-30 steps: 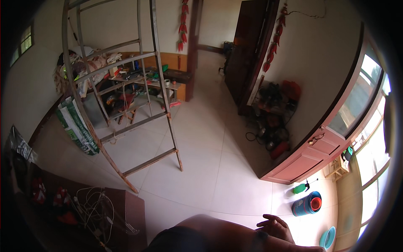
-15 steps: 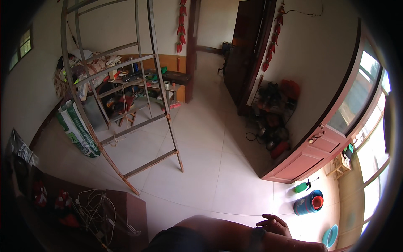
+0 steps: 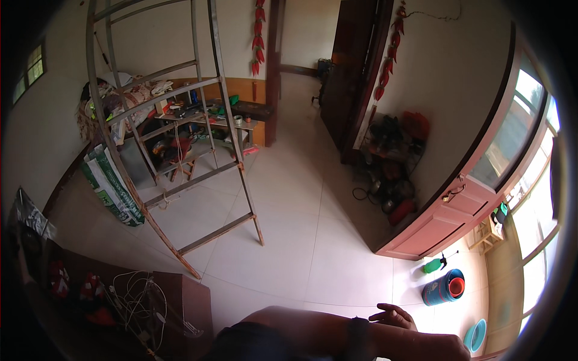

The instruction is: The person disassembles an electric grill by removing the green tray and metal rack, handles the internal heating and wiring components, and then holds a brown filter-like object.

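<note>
My forearms lie crossed, one over the other, at the lower edge. A dark band point(image 3: 357, 337) circles the wrist of the forearm coming in from the right. Past that forearm shows one hand, by the arms' crossing my left hand point(image 3: 395, 316), with its fingers loosely bent and apart and nothing in them. My right hand is hidden, apparently tucked behind the left arm. Nearest to the visible hand, on the tiled floor to its right, stand a blue bucket point(image 3: 435, 292) with a red container point(image 3: 457, 287) at its mouth, and a green spray bottle point(image 3: 431, 266).
A tall metal ladder frame point(image 3: 217, 179) stands at left, beside a green-white sack point(image 3: 111, 186). Behind it is a cluttered workbench point(image 3: 247, 125). White cables point(image 3: 137, 301) lie on a brown surface at lower left. A pink door point(image 3: 445, 219) stands at right, and a teal basin point(image 3: 475, 335) sits lower right.
The banded forearm has risen a little and covers more of the visible hand. That hand's fingers have shifted slightly. The view has tilted a touch; the things in the room stay in place.
</note>
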`<state>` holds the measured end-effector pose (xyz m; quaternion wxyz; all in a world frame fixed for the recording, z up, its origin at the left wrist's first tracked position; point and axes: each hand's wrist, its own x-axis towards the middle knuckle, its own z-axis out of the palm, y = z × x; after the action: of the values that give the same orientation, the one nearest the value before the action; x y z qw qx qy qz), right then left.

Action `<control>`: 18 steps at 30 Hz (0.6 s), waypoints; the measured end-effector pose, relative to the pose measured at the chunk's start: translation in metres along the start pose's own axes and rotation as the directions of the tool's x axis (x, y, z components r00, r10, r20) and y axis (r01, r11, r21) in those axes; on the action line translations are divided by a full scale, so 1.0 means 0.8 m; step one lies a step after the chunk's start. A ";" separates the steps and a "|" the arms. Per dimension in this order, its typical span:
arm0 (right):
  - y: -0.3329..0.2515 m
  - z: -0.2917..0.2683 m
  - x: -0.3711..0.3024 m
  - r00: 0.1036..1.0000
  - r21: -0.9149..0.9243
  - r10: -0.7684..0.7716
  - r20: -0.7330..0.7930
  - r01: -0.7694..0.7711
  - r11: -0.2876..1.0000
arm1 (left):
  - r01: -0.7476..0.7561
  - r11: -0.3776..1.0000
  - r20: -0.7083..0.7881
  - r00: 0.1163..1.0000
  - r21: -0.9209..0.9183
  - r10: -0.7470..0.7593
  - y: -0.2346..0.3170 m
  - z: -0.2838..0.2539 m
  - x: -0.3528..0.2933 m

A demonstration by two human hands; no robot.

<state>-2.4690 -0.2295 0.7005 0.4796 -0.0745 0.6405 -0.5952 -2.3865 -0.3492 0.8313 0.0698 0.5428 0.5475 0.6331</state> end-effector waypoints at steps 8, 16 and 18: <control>0.066 -0.084 0.062 0.989 -0.293 0.136 0.055 -0.114 0.949 | 0.250 0.958 -0.161 0.949 -0.138 -0.270 -0.021 -0.056 -0.101; 0.038 -0.051 0.066 0.974 0.084 0.027 0.227 -0.047 0.995 | 0.752 0.641 -0.526 0.487 -0.153 -0.697 -0.110 -0.029 -0.296; 0.043 -0.054 0.080 0.967 0.043 0.077 0.242 -0.090 0.995 | 0.860 0.473 -0.537 0.312 -0.191 -0.784 -0.132 0.007 -0.336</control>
<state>-2.5170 -0.2328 0.6311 0.5799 -0.1061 0.5641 -0.5781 -2.3278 -0.4880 0.5851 0.1836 -0.0206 0.7799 0.5979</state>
